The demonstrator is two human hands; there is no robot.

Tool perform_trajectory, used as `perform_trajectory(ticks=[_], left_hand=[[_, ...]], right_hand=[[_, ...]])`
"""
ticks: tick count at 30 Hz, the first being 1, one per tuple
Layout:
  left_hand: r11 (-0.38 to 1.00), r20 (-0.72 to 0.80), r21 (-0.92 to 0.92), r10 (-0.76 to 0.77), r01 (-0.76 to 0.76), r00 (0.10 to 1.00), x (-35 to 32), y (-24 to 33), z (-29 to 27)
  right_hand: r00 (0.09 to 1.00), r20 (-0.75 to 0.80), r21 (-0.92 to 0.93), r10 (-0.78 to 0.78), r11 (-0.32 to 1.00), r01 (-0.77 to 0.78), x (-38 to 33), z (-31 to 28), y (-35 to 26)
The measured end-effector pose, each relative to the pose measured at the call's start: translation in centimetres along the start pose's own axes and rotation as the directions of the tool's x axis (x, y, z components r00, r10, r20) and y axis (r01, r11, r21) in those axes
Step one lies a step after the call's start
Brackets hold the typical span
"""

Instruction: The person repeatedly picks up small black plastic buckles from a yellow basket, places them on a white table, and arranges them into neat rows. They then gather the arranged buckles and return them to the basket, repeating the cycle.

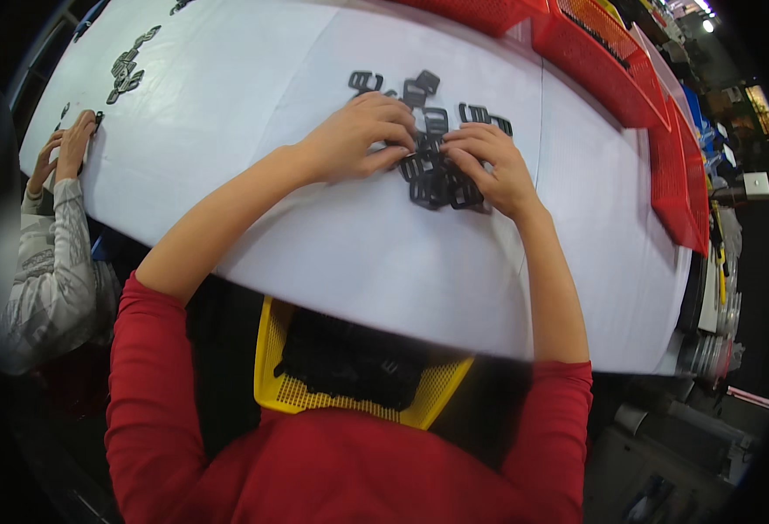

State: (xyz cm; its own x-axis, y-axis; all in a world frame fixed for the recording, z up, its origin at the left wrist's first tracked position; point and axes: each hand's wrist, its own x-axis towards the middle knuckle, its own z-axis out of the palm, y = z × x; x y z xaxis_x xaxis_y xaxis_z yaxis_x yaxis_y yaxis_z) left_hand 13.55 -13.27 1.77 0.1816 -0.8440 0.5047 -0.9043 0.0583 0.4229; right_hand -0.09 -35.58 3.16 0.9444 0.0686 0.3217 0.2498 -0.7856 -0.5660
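Several black plastic strap buckles (pixel 435 120) lie in a loose pile on the white table, some overlapping. My left hand (pixel 360 138) reaches in from the pile's left side. Its fingers are bent and the thumb stands apart from them, with the fingertips at the buckles. From the right comes my right hand (pixel 493 168), fingers spread and the thumb apart, its tips touching the pile's right side. Part of the pile is hidden behind the fingers, and the fingertips are slightly blurred. I see no buckle lifted off the table.
A yellow basket (pixel 266 384) filled with black pieces stands below the table's near edge. Red plastic baskets (pixel 681 175) line the far right edge. At the left, another person's hands (pixel 72 147) work near a second group of black buckles (pixel 125 70) on the white table (pixel 384 262).
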Motion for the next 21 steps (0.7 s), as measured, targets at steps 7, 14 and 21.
perform_trajectory(ticks=[7, 14, 21], left_hand=[[0.97, -0.026, -0.07, -0.234, 0.232, 0.972, -4.2, 6.9, -1.0], [0.92, 0.006, 0.144, -0.368, 0.364, 0.93, -5.5, 12.9, 2.4], [0.932, -0.132, -0.065, -0.362, 0.356, 0.923, -5.5, 12.5, 2.5]], right_hand=[[0.973, -0.189, -0.123, 0.132, 0.98, -0.156, -8.5, -1.6, -5.5], [0.956, -0.2, -0.085, 0.214, 0.968, -0.235, -8.6, 2.4, -9.9], [0.846, 0.06, 0.456, 0.529, 0.74, -0.495, -8.2, 1.6, -9.0]])
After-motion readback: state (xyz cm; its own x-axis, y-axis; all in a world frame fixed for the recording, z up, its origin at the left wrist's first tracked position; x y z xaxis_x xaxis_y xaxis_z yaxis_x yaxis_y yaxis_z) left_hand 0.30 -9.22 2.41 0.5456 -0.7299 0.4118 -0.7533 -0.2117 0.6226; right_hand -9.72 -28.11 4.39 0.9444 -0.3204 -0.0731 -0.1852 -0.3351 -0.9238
